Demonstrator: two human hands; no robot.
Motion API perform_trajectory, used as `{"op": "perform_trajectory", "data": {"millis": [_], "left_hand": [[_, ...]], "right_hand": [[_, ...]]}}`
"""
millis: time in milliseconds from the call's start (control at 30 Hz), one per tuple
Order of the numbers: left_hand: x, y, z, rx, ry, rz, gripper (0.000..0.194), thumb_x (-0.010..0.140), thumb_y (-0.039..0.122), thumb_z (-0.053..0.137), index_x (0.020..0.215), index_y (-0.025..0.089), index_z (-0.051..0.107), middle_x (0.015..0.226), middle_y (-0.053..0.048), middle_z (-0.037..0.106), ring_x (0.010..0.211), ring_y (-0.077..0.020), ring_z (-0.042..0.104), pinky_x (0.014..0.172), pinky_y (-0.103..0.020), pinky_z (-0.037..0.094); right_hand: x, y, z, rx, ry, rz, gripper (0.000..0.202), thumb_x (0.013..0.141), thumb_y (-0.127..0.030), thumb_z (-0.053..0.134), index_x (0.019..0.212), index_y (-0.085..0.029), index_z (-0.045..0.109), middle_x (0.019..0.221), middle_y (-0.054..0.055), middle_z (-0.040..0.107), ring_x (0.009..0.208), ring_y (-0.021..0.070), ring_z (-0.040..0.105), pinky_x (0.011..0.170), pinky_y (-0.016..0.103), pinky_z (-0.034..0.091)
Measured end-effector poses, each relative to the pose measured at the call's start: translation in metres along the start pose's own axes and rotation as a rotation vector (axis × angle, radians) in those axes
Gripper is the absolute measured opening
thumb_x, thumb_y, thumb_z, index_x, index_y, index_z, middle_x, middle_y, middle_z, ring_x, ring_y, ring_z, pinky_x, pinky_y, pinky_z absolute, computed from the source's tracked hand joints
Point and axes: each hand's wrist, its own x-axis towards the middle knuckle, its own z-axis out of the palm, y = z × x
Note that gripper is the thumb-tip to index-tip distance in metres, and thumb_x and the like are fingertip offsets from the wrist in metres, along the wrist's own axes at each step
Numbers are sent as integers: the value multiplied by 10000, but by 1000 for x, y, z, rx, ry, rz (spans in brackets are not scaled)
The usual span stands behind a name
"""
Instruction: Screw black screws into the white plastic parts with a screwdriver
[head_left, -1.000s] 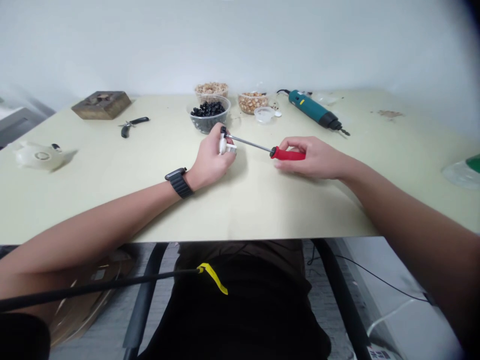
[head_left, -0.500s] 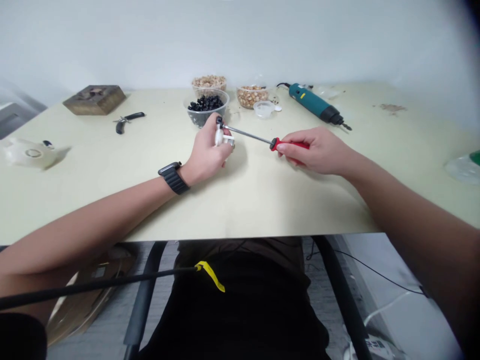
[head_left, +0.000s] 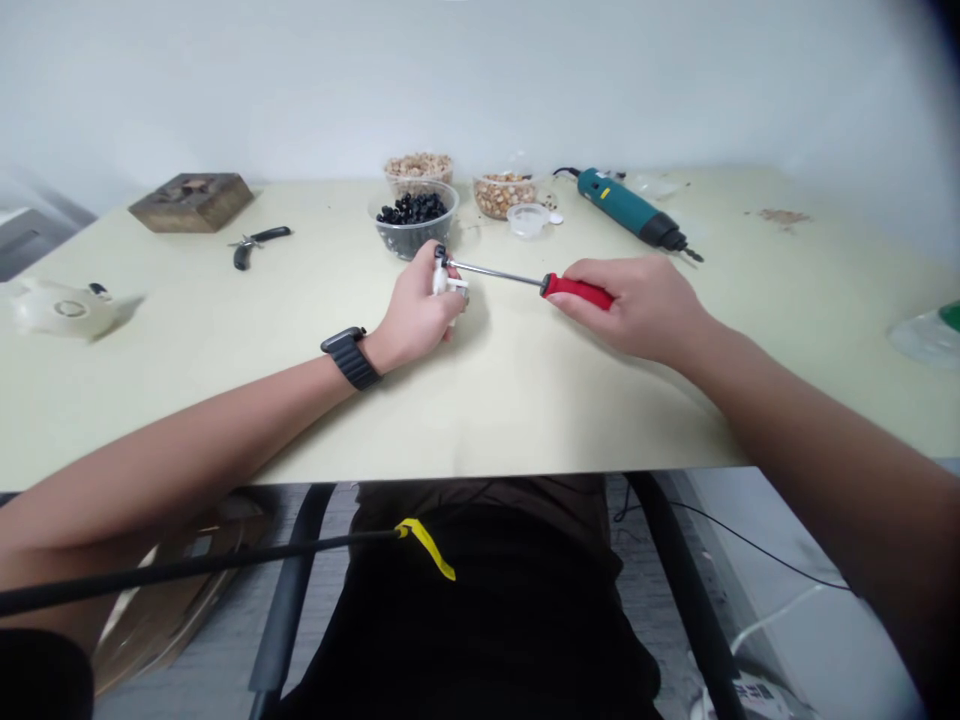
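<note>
My left hand [head_left: 420, 305] is closed around a small white plastic part [head_left: 441, 280] with a black piece [head_left: 440, 255] at its top. Wrapped round the red handle of a screwdriver [head_left: 577, 290] is my right hand [head_left: 637, 305]. The metal shaft points left, and its tip meets the black piece by my left thumb. Fingers hide much of the white part. Just behind my left hand stands a clear bowl [head_left: 415, 240] of small black pieces.
Behind are tubs of beige pieces [head_left: 418, 165] and tan pieces [head_left: 504, 195], a small lid [head_left: 528, 219] and a green power tool [head_left: 622, 205]. Left lie pliers [head_left: 255, 245], a brown block [head_left: 191, 205] and a whitish translucent object [head_left: 64, 308]. A clear item with green [head_left: 930, 332] sits far right.
My right hand's fingers have shifted on the red handle, now lying more along it. The screwdriver tip stays at the black piece, and my left hand keeps its hold.
</note>
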Motion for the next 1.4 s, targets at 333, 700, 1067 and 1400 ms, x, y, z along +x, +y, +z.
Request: {"op": "perform_trajectory", "data": {"millis": [333, 700, 1067, 1400], "left_hand": [[-2, 3, 4, -3, -2, 10, 456, 818, 326, 946, 1055, 273, 560, 1003, -59, 645, 1074, -346, 750, 818, -487, 714], [0, 1, 4, 4, 0, 15, 435, 816, 331, 930, 1036, 270, 560, 963, -51, 643, 959, -304, 745, 743, -451, 706], [3, 0, 4, -101, -4, -13, 449, 760, 276, 898, 1063, 263, 566, 982, -49, 627, 922, -277, 713, 721, -458, 722], [2, -2, 7, -68, -4, -20, 446, 767, 269, 880, 1051, 268, 535, 978, -53, 618, 942, -303, 748, 726, -460, 711]], "right_hand": [[5, 7, -11, 443, -366, 281, 584, 835, -758, 1048, 1010, -299, 732, 765, 0, 685, 595, 202, 584, 567, 381, 420], [4, 0, -4, 184, -159, 54, 553, 1075, -836, 721, 944, -301, 775, 758, 48, 733, 689, 264, 637, 673, 429, 461], [3, 5, -7, 282, -98, 132, 472, 934, -743, 936, 964, -301, 776, 845, 57, 793, 753, 294, 723, 646, 426, 485], [5, 3, -4, 333, -239, 177, 630, 1038, -902, 769, 910, -286, 809, 704, 37, 684, 625, 229, 598, 613, 413, 431]]}}
